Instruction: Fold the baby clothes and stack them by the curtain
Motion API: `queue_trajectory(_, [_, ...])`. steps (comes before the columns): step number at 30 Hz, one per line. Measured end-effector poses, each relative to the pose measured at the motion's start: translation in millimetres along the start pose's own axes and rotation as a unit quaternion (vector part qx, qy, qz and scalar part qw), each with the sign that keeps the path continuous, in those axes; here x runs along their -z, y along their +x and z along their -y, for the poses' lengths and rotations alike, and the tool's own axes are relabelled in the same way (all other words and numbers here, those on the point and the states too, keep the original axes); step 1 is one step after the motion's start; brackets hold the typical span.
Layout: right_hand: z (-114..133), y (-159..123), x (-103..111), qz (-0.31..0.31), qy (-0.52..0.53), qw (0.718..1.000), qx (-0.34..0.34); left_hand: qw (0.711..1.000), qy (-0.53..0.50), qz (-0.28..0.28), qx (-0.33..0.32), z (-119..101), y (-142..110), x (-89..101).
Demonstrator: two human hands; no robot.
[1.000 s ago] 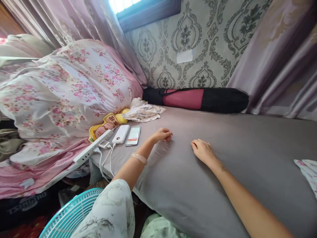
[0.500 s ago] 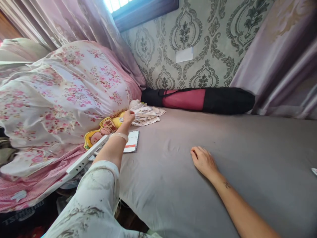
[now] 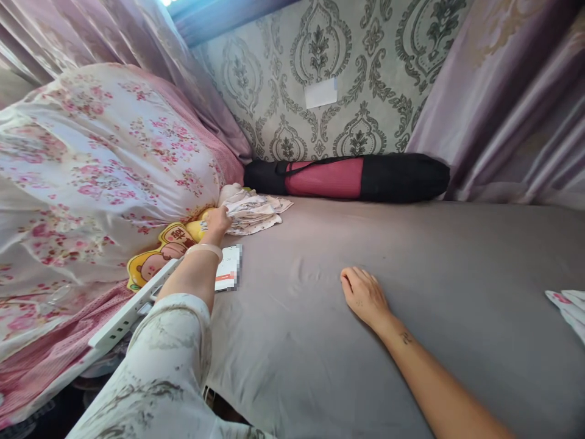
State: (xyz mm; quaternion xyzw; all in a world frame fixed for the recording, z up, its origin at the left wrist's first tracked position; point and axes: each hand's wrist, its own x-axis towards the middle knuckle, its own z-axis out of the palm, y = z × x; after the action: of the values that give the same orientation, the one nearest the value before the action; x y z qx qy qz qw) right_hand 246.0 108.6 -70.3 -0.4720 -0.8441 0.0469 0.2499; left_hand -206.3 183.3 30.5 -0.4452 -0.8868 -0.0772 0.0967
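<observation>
Cloths [image 3: 256, 213] lay just beyond left hand [image 3: 218, 221] — perhaps touching, hold couldn't be told. Phone [image 3: 228, 268] lay beside its wrist. Sheet [image 3: 292, 347] stretched beneath right hand [image 3: 365, 296] — loosely curled, grip hidden.

Cloth pile [image 3: 258, 214] matt fabric; sheet [image 3: 297, 347] smooth matt cloth; power strip [image 3: 125, 316] smooth plastic; curtain [image 3: 489, 122] satiny

The yellow cartoon cushion [image 3: 148, 268] bears one Chinese character [image 3: 178, 236], apparently 福; print on the phone [image 3: 226, 269] is too small and partly pixelated to read, pale lettering on a dark item [image 3: 27, 422] at lower left is blurred, and the right forearm's tattoo [image 3: 406, 338] is illegible
</observation>
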Motion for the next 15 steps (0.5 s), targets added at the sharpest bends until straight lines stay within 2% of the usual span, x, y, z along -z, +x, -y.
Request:
queue_trajectory(3, [1.1,-0.1,0.8,-0.002,-0.001,1.0,-0.002,0.997,0.049,-0.023,-0.047,-2.3,-7.0,-0.3])
queue_trajectory(6, [1.4,-0.2,1.4,0.002,-0.004,1.0,-0.003,0.993,0.056,-0.059,-0.084,-7.6,-12.1,8.3])
queue_trajectory(10, [1.5,-0.4,1.5,0.006,-0.004,1.0,-0.003,0.987,0.016,-0.108,-0.115,-23.6,-14.2,33.4])
queue_trajectory(15, [2.4,-0.6,2.3,0.01,-0.008,1.0,-0.007,0.978,-0.076,-0.146,-0.125,-56.2,-15.7,65.1])
